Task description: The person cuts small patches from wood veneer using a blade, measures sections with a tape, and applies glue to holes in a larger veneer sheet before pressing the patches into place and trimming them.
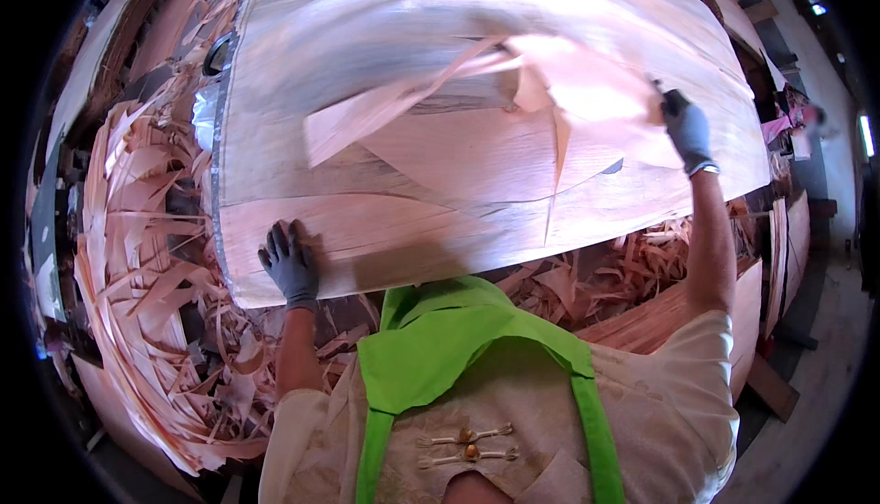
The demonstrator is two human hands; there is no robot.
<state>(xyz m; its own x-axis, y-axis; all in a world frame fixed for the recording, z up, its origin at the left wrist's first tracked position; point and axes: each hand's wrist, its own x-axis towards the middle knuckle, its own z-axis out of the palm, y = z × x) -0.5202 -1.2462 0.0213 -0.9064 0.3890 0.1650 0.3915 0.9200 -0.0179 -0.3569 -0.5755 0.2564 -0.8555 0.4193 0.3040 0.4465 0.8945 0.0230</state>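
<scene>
Right hand [686, 126] pinched a torn veneer piece [587, 82] at far right, lifting it clear. Left hand [290, 261] lay flat and open on the veneer sheet [440, 192] near edge, pinning it. Scrap strips [137, 257] heaped left.

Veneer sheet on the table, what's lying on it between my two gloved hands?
In the head view, a loose torn veneer strip lies between left hand and right hand, on the veneer sheet.
</scene>
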